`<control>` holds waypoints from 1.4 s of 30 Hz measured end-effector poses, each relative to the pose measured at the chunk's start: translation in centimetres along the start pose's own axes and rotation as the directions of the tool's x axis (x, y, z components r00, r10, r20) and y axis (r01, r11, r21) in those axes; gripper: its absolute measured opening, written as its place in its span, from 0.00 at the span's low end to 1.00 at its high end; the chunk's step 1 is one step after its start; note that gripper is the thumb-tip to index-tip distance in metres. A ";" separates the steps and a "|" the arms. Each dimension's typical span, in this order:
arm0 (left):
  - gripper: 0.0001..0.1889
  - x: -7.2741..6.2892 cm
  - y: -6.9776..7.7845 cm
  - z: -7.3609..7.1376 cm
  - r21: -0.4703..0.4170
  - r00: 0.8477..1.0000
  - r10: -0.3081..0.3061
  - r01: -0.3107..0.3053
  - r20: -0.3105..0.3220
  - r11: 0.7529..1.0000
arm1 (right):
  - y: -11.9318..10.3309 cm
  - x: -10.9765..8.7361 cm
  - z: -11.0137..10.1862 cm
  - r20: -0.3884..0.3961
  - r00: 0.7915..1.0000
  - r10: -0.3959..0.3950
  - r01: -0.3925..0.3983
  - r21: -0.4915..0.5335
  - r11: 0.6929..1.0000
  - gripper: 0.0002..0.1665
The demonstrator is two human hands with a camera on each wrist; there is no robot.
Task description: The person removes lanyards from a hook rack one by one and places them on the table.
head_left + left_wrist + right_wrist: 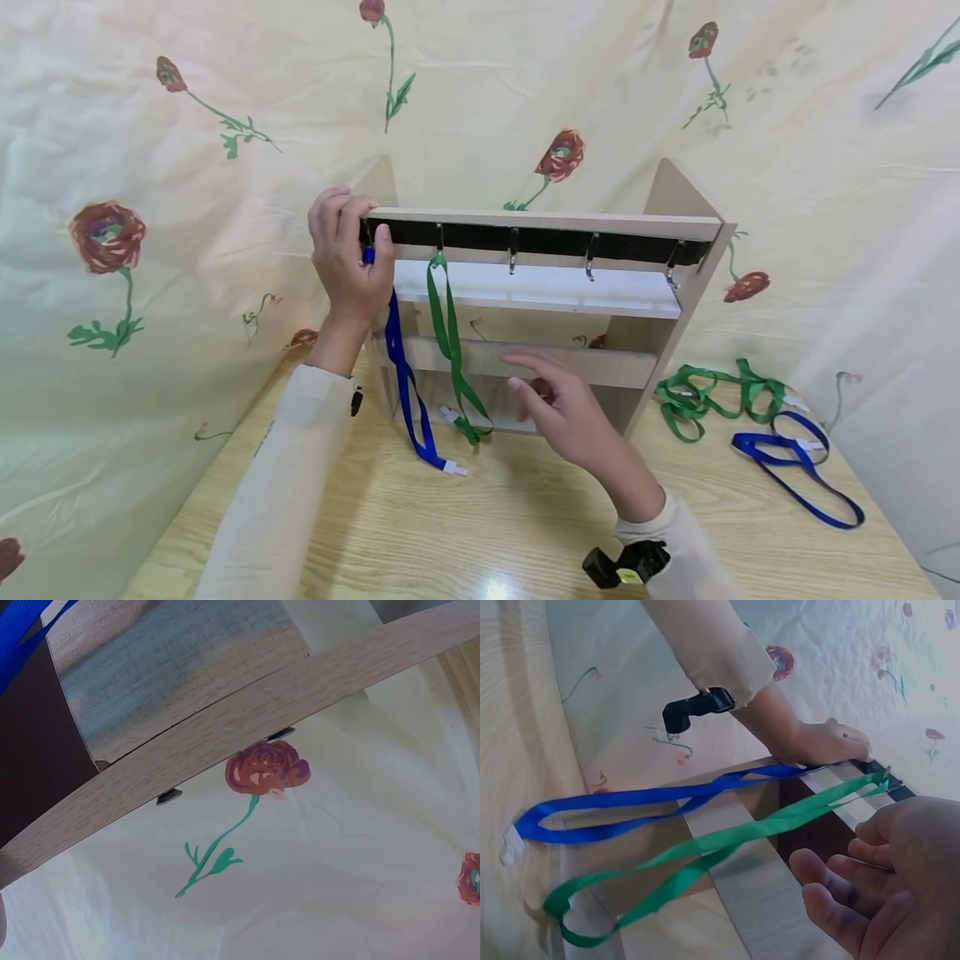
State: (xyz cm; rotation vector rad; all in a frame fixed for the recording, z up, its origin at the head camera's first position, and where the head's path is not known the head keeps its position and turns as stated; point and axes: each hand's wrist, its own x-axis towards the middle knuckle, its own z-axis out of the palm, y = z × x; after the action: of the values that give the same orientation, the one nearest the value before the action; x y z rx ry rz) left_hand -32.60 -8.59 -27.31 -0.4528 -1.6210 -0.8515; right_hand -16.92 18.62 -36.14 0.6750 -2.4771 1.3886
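My left hand [348, 250] holds the upper left corner of a wooden hook rack [540, 218], fingers over the top edge and thumb down the front. Beside that thumb a blue lanyard [405, 383] hangs from the leftmost hook, its white clip end down at the table. From the adjoining hook hangs a green lanyard [448, 333], also seen as a long loop in the right wrist view. My right hand [558, 408] hovers before the rack's lower part, right of the green lanyard, fingers loosely bent and holding nothing.
More metal hooks [513, 250] line the black strip to the right, with no lanyards on them. Another green lanyard [705, 396] and another blue lanyard [806, 458] lie on the wooden table [465, 533], right of the rack. Flower-patterned cloth [480, 100] covers the wall behind.
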 end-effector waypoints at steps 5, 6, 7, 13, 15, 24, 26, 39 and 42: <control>0.24 0.1 0.0 -0.1 0.006 1.000 -0.003 0.003 0.003 1.000 | -0.1 0.3 1.0 0.028 0.999 0.037 -0.038 0.057 0.998 0.26; 0.24 0.1 0.1 -0.1 0.006 1.000 -0.001 0.001 0.002 1.000 | -0.2 0.4 1.2 0.031 0.999 0.041 -0.043 0.070 0.997 0.26; 0.24 0.1 0.1 -0.1 0.007 1.000 -0.001 0.001 0.001 1.000 | -0.3 0.5 1.5 0.036 0.998 0.042 -0.045 0.082 0.996 0.27; 0.24 0.1 0.1 0.0 -0.003 1.000 0.002 -0.002 -0.012 1.000 | -0.7 1.4 2.8 0.054 0.998 0.034 -0.042 0.144 0.989 0.31; 0.24 0.2 0.1 0.0 -0.005 1.000 0.001 -0.001 -0.012 1.000 | -0.8 1.7 3.3 0.055 0.998 0.026 -0.035 0.169 0.985 0.33; 0.24 0.2 0.4 0.0 -0.001 1.000 0.002 -0.002 -0.011 1.000 | -1.3 2.7 4.9 0.070 0.997 0.018 -0.039 0.305 0.952 0.37; 0.24 0.2 0.4 0.0 -0.003 1.000 0.002 -0.003 -0.011 1.000 | -1.4 2.9 5.2 0.062 0.998 0.019 -0.038 0.325 0.945 0.38; 0.24 0.0 0.1 0.0 -0.004 1.000 0.002 -0.002 -0.013 1.000 | -0.6 4.4 7.9 0.086 0.996 -0.003 -0.048 0.578 0.814 0.43; 0.24 0.0 0.1 0.0 -0.001 1.000 0.001 -0.001 -0.013 1.000 | -0.5 4.5 8.2 0.089 0.996 -0.020 -0.039 0.606 0.794 0.42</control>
State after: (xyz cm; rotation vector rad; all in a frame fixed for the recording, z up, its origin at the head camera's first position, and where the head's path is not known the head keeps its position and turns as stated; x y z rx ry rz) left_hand -32.53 -8.49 -27.32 -0.4478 -1.6087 -0.8527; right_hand -20.36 10.22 -38.27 0.8544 -2.0623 2.2368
